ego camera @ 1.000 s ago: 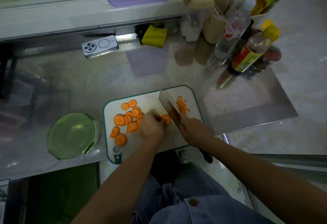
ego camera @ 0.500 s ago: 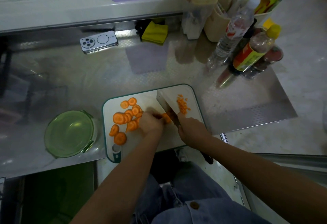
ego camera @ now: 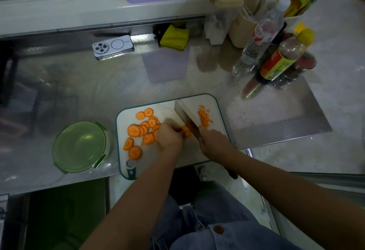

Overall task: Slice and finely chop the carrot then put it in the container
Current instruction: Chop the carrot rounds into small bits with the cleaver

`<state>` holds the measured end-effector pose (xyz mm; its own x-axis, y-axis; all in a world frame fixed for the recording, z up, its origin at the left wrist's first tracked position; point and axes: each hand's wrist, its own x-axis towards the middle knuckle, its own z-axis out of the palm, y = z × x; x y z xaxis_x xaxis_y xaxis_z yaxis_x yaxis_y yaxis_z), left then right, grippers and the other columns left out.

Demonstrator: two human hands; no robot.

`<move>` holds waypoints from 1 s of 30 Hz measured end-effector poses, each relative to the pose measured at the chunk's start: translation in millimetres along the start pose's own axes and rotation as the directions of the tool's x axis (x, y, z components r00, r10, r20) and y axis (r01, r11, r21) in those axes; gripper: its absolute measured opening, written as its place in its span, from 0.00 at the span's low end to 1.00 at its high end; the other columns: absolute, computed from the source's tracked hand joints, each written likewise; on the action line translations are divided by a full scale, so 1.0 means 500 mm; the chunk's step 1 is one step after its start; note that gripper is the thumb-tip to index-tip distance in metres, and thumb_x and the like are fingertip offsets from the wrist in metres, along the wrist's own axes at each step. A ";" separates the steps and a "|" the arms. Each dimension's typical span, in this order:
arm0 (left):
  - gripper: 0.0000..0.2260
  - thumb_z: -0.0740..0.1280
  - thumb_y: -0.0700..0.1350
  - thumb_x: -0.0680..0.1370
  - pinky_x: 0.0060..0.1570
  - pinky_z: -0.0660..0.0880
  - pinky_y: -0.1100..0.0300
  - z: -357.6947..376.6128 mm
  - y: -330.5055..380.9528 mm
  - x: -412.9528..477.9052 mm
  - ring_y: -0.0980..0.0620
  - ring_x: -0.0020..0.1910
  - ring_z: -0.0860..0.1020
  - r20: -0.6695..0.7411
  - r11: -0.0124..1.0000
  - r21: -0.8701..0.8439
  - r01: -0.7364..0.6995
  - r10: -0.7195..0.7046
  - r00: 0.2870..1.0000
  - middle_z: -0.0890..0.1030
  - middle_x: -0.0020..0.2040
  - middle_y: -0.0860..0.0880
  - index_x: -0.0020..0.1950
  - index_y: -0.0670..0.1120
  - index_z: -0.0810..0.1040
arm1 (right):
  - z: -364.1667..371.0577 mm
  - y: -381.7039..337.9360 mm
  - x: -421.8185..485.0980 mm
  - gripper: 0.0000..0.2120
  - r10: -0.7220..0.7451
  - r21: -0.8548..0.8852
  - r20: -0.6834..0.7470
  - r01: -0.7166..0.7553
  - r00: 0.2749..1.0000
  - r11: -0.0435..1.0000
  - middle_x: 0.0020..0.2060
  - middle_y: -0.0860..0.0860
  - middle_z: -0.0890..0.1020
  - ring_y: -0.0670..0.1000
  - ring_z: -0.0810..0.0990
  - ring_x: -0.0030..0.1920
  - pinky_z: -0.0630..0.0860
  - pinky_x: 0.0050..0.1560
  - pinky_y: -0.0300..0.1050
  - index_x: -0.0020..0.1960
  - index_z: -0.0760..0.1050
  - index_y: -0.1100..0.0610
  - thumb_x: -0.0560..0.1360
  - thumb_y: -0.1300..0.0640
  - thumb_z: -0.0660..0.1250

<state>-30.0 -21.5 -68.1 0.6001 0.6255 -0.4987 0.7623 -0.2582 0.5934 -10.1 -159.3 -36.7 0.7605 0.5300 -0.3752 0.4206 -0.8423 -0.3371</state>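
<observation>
Low at centre frame, the left hand (ego camera: 169,137) curls its fingers onto the carrot (ego camera: 185,130), just left of the knife (ego camera: 189,115). The right hand (ego camera: 214,143) grips the knife's handle, blade running toward upper left across the board (ego camera: 219,103). Slices (ego camera: 142,131) lie left, chopped bits (ego camera: 204,118) right, the container (ego camera: 79,147) farther left. The bottles (ego camera: 280,62) at upper right carry labels too blurred to read.

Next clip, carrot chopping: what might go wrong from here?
1. The left hand pinches the carrot piece right against the cleaver blade; a fingertip may get nicked.
2. The chopped bits lie near the right edge of the cutting board and might scatter onto the counter.
</observation>
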 end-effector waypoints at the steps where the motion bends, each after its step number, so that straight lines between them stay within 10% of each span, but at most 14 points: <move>1: 0.07 0.74 0.42 0.70 0.47 0.78 0.56 -0.001 -0.001 0.001 0.48 0.47 0.82 0.003 1.000 0.003 0.001 -0.001 1.000 0.85 0.46 0.46 0.47 0.45 0.85 | -0.003 -0.001 -0.001 0.15 -0.010 -0.003 0.006 0.010 1.000 1.000 0.50 0.59 0.78 0.62 0.77 0.47 0.66 0.40 0.47 0.65 0.64 0.59 0.80 0.58 0.55; 30: 0.06 0.73 0.44 0.69 0.43 0.78 0.57 -0.002 0.003 0.015 0.48 0.44 0.82 0.041 0.998 0.022 0.066 -0.067 0.997 0.85 0.44 0.45 0.45 0.45 0.85 | 0.021 -0.020 0.019 0.12 0.048 0.048 -0.055 -0.045 0.997 0.998 0.48 0.59 0.78 0.62 0.78 0.47 0.66 0.39 0.47 0.61 0.66 0.60 0.79 0.58 0.57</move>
<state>-24.4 -16.3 -70.4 0.5571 0.6107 -0.5628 0.8056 -0.2327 0.5449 -12.2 -144.9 -45.9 0.8059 0.4829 -0.3425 0.3618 -0.8597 -0.3607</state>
